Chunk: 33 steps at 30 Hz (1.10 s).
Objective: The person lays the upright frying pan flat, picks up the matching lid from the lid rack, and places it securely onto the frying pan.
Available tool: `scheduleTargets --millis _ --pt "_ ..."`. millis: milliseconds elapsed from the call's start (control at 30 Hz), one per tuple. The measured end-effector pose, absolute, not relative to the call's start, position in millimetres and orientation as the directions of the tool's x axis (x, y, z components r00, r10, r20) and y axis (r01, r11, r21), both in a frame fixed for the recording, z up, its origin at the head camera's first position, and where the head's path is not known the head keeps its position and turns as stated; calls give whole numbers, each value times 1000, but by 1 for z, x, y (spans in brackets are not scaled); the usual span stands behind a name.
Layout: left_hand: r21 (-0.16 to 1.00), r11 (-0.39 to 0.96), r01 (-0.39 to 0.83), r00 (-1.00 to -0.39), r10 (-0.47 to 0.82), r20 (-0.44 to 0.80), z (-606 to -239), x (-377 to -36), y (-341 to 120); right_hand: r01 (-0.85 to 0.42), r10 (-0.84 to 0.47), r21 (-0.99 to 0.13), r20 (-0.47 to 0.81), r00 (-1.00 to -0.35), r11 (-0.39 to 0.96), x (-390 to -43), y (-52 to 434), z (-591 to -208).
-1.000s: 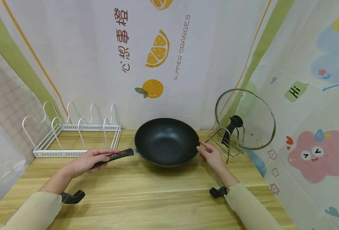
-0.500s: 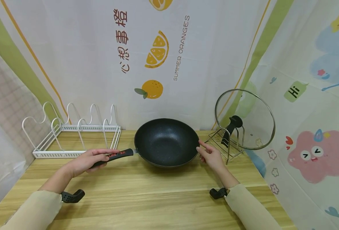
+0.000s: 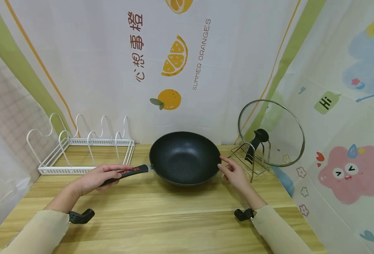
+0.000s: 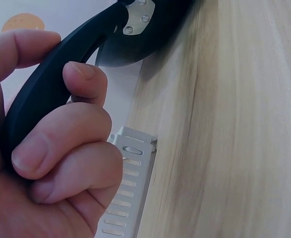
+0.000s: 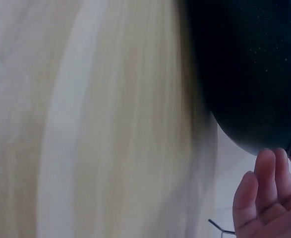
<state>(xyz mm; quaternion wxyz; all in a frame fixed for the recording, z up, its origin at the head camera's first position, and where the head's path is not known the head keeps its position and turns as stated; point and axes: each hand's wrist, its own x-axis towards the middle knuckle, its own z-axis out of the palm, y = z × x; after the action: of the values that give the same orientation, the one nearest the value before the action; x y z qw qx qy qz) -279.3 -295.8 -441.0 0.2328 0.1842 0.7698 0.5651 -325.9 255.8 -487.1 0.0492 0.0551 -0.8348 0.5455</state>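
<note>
A black wok (image 3: 185, 157) sits on the wooden table (image 3: 161, 215), its black and red handle (image 3: 132, 171) pointing left. My left hand (image 3: 99, 177) grips that handle; in the left wrist view the fingers (image 4: 68, 148) curl round the handle (image 4: 61, 79). My right hand (image 3: 234, 173) rests with straight fingers against the wok's right rim. The right wrist view shows the fingertips (image 5: 266, 183) touching the wok's (image 5: 249, 74) outer edge.
A white wire rack (image 3: 82, 148) stands at the back left of the table. At the back right a glass lid (image 3: 270, 132) with a black knob leans in a metal stand (image 3: 251, 160). Printed curtains close in the back and both sides.
Nothing has visibly changed apart from a slight shift of the head view; both hands stay on the wok.
</note>
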Motion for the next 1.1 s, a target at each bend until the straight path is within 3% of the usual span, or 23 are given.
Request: scheduleTargets --millis 133,500,800,1100 --pt "956 294 14 -823 547 -156 -439 -278 -295 -171 -44 -857 172 -984 486 -322 255 -480" --pt "956 295 5 -822 546 -164 -438 -278 -294 -287 -82 -809 287 -954 513 -310 252 -451" --pt "958 287 13 -821 550 -154 -439 -279 -294 -336 -37 -765 380 -924 550 -305 266 -420" --pt "954 299 21 -826 543 -152 -439 -278 -295 -274 56 -716 401 -914 642 -305 290 -402"
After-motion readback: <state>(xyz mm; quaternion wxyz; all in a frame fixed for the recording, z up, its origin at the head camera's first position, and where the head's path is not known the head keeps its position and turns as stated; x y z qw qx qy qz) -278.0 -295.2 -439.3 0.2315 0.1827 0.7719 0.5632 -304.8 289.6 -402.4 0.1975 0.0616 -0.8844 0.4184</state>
